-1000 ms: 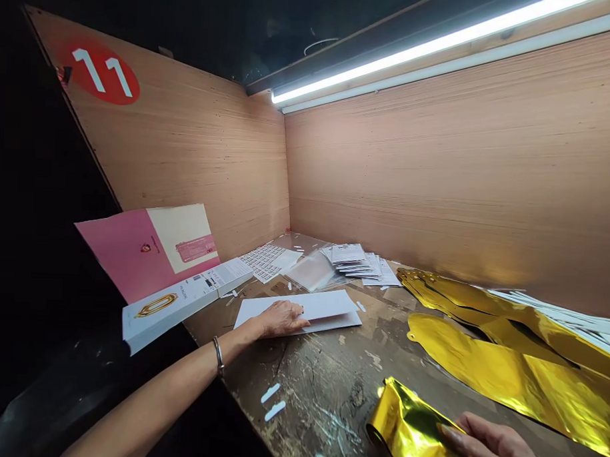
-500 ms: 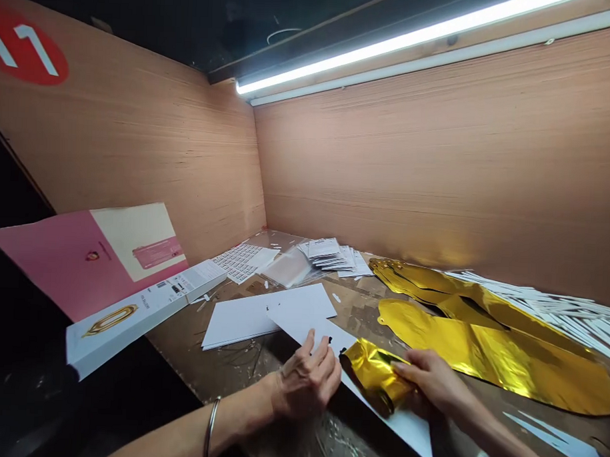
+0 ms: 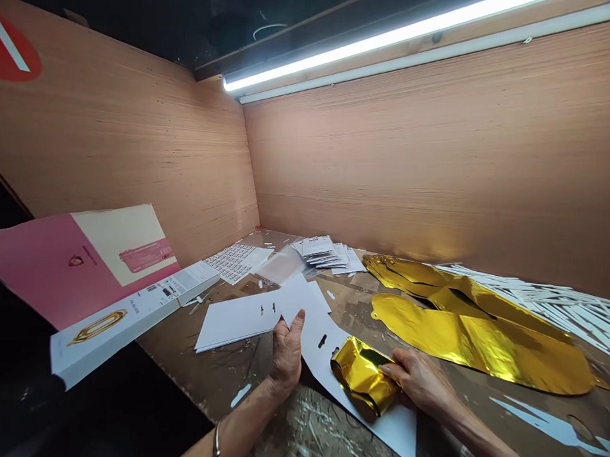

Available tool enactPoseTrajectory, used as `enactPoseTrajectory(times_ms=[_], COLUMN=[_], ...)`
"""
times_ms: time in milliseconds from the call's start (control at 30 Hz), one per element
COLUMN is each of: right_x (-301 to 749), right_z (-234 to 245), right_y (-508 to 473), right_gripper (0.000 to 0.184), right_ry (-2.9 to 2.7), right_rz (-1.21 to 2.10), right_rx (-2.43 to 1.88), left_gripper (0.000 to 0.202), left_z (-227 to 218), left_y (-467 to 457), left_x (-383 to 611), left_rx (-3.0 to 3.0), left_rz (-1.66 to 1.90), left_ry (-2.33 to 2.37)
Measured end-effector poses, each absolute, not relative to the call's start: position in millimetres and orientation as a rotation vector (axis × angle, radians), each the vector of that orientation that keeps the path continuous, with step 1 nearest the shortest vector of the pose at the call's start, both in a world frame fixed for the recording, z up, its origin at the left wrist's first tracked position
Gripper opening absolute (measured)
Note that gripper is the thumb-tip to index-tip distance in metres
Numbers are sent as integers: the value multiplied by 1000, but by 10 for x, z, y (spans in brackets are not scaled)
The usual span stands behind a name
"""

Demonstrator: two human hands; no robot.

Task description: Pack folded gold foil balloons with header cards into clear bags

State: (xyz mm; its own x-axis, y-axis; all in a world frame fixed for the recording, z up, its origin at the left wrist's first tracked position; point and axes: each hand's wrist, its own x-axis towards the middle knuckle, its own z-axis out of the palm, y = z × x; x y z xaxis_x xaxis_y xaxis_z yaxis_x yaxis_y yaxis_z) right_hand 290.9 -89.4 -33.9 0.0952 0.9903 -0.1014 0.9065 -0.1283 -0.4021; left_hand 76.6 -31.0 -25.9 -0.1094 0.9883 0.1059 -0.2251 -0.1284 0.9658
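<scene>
Well left of the slotted white card [image 3: 325, 362], a long printed white bundle [image 3: 136, 312] sits angled at the edge of the table [image 3: 204, 371], presumably parked within reach. Now, just beside the card, the left hand [image 3: 286, 361] has its thumb up at the near edge — steadying it, it seems — though whether the partly hidden fingers pinch, I can't tell. Over the card lies the folded gold foil [image 3: 364, 377], nipped between thumb and fingers of the right hand [image 3: 422, 382], likely so the folds can't spring open. Right of the card, flat gold foils [image 3: 481, 341] lie spread — untouched.
</scene>
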Motion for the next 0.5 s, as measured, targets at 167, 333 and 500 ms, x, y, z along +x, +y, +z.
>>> enactPoseTrajectory(times_ms=[167,333,500], right_x=[2938,2914,3016], right_z=[-334,-356,-300], right_y=[-901,-916,-946], right_gripper=[24,23,15], right_ry=[-1935,-1924,-1994], right_rz=[532,521,609], right_rx=[-2087,-2067,-1886], left_gripper=[41,47,77], left_z=[-239,-314,-335], left_y=[-419,-531,-658], left_x=[818,857,932], left_rx=[1470,2336,2829], left_rz=[1358,1009,107], left_ry=[1083,892,669])
